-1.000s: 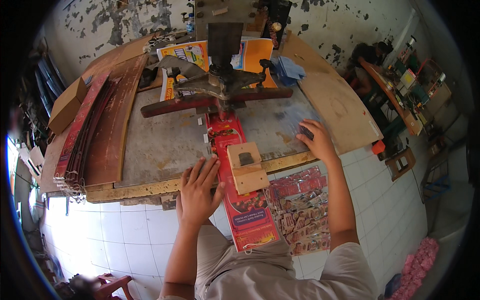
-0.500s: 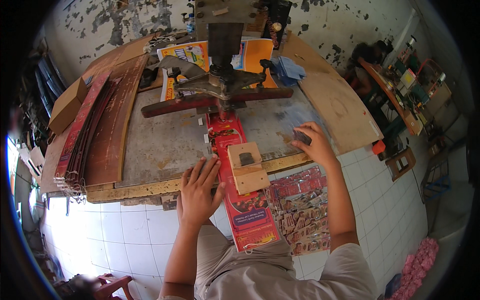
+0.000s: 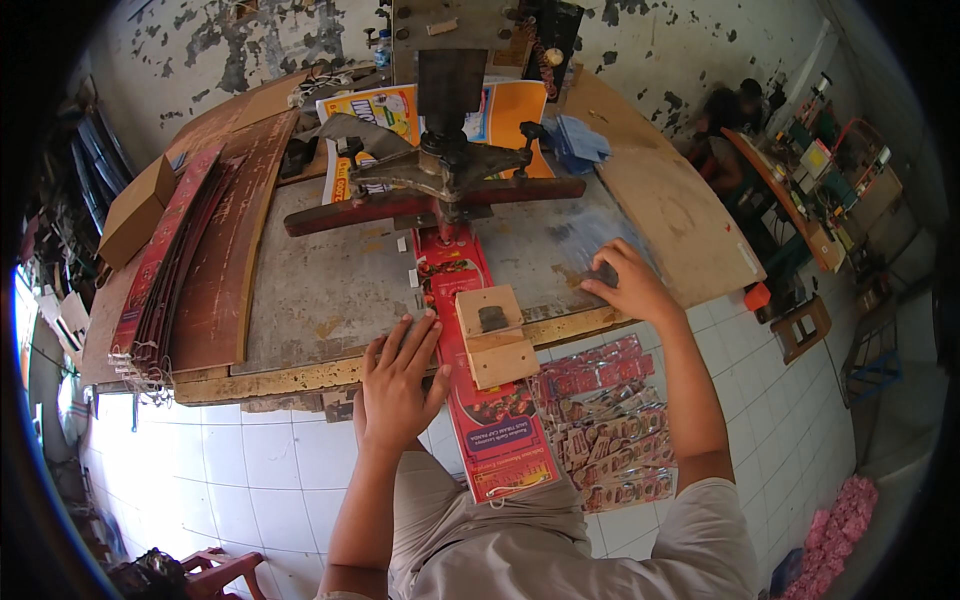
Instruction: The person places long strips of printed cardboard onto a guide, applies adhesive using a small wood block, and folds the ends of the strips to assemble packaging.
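Only the right hand (image 3: pixel 625 285) has shifted, drawing back toward the front edge of the tabletop (image 3: pixel 330 290), fingers curled over something small and dark I cannot make out. Left hand (image 3: pixel 398 385) lies flat, fingers spread and holding nothing, pressing the edge of the long red printed strip (image 3: pixel 480 400) that runs from under the press (image 3: pixel 445 165) past a wooden block (image 3: pixel 495 335) and overhangs the person's lap. That strip looks like thin, light, bendy card, best steadied flat-palmed or pinched by its long edges.

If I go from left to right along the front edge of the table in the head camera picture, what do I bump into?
Stack of long red strips → left hand → long red printed card with a small wooden block on it → right hand → big brown board.
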A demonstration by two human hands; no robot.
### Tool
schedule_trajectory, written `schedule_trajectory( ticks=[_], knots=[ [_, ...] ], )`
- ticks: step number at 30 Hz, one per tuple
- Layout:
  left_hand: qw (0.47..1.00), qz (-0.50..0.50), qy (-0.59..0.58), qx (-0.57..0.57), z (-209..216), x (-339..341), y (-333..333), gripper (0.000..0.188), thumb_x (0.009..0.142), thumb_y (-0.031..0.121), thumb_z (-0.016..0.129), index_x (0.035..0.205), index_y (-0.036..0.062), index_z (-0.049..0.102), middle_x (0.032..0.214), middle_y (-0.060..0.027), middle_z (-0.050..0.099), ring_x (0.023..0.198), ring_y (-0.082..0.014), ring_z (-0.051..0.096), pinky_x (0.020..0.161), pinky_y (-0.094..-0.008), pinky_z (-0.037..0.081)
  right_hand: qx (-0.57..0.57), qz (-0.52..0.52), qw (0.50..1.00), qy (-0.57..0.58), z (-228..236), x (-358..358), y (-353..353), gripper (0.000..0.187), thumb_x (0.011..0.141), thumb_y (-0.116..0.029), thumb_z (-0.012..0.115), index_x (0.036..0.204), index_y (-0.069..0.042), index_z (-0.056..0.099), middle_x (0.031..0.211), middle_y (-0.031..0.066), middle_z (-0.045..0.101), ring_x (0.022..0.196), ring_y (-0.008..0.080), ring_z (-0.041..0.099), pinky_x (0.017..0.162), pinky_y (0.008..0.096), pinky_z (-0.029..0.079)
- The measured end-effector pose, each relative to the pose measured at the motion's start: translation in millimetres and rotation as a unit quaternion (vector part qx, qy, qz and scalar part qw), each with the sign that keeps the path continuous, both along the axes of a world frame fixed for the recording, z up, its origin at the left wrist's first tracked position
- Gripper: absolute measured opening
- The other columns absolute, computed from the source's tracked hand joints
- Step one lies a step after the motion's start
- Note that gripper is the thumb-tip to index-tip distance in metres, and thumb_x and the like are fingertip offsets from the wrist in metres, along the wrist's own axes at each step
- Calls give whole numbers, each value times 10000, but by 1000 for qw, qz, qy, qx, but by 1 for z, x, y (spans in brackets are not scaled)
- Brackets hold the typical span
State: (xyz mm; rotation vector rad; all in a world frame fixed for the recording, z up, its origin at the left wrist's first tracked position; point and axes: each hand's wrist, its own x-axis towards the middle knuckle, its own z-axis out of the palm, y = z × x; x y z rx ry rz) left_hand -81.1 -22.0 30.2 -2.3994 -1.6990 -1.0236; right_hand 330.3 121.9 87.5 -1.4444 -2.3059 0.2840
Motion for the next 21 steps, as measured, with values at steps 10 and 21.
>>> schedule_trajectory(
  ticks=[10, 21],
  knots=[
    [1000, -18, -15, -1, 0, 5, 1, 584, 999, 294, 696, 1548, 97, 663, 1673, -62, 613, 1559, -339, 532, 1272, -555, 357, 319, -191, 922, 109, 24, 58, 23, 194, 987, 2, 719, 1174, -42, 753, 1082, 104, 729, 961, 256, 739, 847, 380, 575],
    [962, -130, -241, -22, 50, 22, 5, 852, 1052, 346, 739, 1758, 67, 353, 1719, -234, 503, 1601, -413, 472, 1315, -558, 339, -8, 98, 914, 394, 106, -73, -79, 118, 1102, -9, 698, 1199, 30, 752, 1228, 82, 693, 1003, 248, 834, 758, 297, 653]
  ],
)
